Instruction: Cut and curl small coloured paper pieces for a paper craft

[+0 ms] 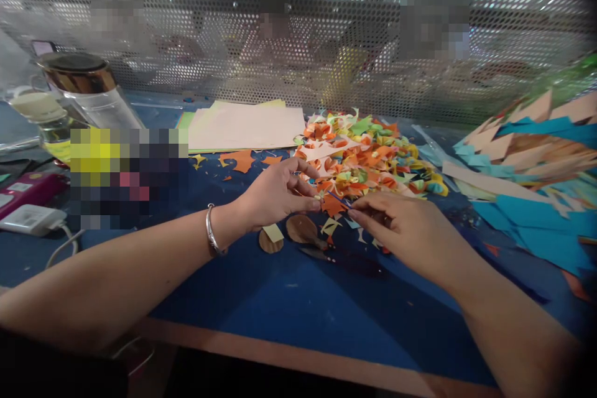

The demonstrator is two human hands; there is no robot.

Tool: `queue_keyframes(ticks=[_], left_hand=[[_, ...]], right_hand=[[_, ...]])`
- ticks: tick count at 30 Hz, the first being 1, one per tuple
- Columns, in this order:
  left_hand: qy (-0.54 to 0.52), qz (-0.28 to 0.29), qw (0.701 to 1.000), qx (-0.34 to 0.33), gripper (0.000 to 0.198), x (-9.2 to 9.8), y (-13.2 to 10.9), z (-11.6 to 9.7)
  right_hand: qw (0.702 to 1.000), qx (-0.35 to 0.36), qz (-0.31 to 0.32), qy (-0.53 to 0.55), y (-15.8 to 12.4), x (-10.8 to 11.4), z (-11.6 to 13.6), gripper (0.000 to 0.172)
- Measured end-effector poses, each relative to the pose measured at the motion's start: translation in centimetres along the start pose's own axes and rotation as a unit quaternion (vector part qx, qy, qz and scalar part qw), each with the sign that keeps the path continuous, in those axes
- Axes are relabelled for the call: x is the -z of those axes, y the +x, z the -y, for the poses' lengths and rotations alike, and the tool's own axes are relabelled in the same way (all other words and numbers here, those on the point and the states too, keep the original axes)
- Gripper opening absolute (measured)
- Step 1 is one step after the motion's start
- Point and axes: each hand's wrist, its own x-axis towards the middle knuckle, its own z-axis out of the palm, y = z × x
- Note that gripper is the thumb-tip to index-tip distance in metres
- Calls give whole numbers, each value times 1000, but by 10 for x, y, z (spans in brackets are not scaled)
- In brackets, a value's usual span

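Above the front of the paper pile, my left hand (284, 193), with a silver bangle (212, 230) on the wrist, pinches a small pale yellow piece (319, 198) between thumb and forefinger. Close on its right, my right hand (396, 214) is closed on a thin blue stick (338, 199) that points towards the left fingertips. Below the hands lie a round wooden piece (302, 229) and a wooden disc (270, 242) with a yellow paper scrap (273, 233) on it. A pointed metal tool (317, 254) lies beside them, its dark end hard to make out.
A pile of curled coloured paper pieces (368, 158) spreads behind my hands. Paper sheets (247, 127) lie at the back left, folded blue paper (536, 224) at the right. A glass jar (100, 102) and white charger (32, 221) stand left. A perforated metal screen (308, 37) closes the back.
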Motion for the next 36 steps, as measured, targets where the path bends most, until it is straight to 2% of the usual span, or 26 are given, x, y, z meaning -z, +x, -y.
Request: queue_keyframes(ticks=[8,13,16,18,25,32,36], left_hand=[[15,4,1000,15,43,2,-1,-1],[-66,-2,997,28,32,-1,-1,0],[-105,1,994,42,26,-3,-1,-1],[-130,1,990,56,22,-3,-2,-1],[-197,-12,975,103,14,-7,-2,-5],[-231,-11,966,113,13,-8,-1,-3],[-246,-5,963,114,13,-7,0,-2]], right_hand=[[998,33,-40,32,-1,1,1,29],[982,34,-170,77,-3,5,9,21],[961,-5,-257,102,-5,7,14,18],[951,-33,-285,112,-6,8,17,19],[943,-56,-294,144,-7,7,21,22],[968,-21,-216,125,-4,5,18,20],[967,-13,-228,117,-6,6,20,20]])
